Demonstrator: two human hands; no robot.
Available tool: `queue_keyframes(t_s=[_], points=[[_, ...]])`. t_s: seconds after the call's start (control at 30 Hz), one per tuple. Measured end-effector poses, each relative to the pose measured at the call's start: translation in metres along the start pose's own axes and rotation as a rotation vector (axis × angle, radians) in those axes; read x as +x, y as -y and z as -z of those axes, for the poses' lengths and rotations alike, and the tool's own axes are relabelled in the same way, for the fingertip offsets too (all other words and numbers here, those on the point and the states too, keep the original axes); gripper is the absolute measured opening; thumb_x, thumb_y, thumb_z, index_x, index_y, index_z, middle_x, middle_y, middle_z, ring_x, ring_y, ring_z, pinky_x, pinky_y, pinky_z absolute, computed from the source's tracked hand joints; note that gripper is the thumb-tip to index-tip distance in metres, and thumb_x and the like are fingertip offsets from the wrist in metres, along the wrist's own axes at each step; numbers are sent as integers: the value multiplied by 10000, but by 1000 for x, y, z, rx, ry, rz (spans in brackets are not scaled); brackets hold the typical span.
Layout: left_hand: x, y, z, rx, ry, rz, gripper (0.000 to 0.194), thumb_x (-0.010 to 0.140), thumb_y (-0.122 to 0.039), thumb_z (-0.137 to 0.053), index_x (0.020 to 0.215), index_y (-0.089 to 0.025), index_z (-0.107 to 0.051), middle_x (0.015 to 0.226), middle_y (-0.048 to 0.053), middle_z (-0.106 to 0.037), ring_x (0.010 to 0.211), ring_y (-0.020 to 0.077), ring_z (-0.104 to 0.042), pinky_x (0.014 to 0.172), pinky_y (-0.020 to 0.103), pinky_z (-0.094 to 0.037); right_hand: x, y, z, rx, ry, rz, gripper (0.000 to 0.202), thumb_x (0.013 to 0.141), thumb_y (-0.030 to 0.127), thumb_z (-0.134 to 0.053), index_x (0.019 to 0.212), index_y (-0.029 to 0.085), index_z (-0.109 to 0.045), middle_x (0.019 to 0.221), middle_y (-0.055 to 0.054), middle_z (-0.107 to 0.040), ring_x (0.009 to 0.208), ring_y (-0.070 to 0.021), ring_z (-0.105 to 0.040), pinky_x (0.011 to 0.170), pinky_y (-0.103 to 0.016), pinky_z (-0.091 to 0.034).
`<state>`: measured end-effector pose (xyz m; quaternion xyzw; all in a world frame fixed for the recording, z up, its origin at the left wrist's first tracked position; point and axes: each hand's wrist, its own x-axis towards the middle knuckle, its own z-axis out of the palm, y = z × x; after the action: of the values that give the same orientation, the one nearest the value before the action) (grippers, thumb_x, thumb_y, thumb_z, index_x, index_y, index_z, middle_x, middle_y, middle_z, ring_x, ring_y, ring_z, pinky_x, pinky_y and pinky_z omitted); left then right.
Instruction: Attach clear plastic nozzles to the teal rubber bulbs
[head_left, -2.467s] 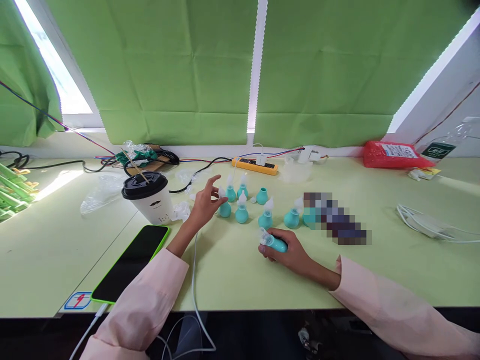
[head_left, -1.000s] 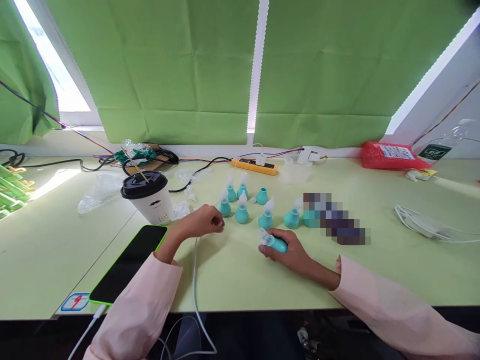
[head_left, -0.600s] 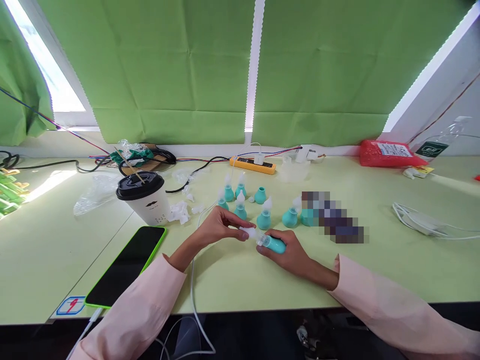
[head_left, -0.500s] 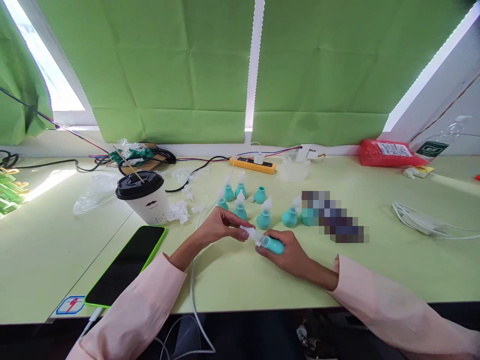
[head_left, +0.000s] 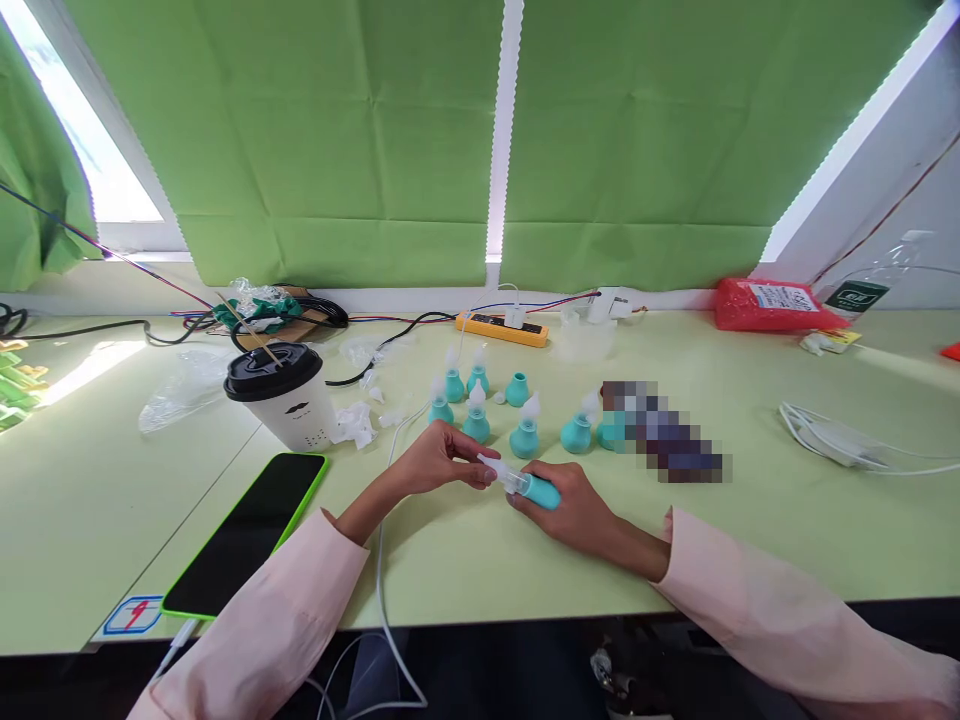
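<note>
Within right grip (head_left: 581,508), teal bulb (head_left: 542,492), nozzle (head_left: 505,475) protruding

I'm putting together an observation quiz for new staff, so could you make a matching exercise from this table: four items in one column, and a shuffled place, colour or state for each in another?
Column one:
1. Left hand
2. Phone
3. Right hand
4. Power strip

Column two:
A. Closed around a teal bulb
B. Orange, with a white plug in it
C. Pinching a white tip
D. Lying flat, black with a bright green edge

Pairs: 1-C, 2-D, 3-A, 4-B
</note>
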<state>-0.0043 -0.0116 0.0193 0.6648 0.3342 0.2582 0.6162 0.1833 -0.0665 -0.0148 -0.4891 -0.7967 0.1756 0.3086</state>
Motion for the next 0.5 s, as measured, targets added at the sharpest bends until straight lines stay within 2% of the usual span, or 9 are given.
queue_keyframes(t_s=[0.13,0.3,0.5], points=[[0,2,1,-10,27,-25,276,551,-236,-678,805,-130,-659,645,35,-668,575,131,-611,614,259,-519,0,2,0,53,1,-15,168,724,320,-497,673,162,-524,539,25,-465,487,-85,-366,488,-216,-294],[1,6,-2,-38,-28,-57,287,548,-230,-685,811,-121,-654,686,51,-675,630,153,-624,648,264,-512,2,6,2,216,29,-88,204,705,349,-521,628,163,-491,510,46,-388,478,-72,-321,459,-199,-273],[3,10,-6,-32,-84,-65,289,558,-249,-679,814,-116,-654,733,69,-675,672,172,-626,662,269,-507,3,4,3,353,80,-176,225,691,368,-532,627,159,-477,504,46,-401,469,-70,-345,451,-198,-278]])
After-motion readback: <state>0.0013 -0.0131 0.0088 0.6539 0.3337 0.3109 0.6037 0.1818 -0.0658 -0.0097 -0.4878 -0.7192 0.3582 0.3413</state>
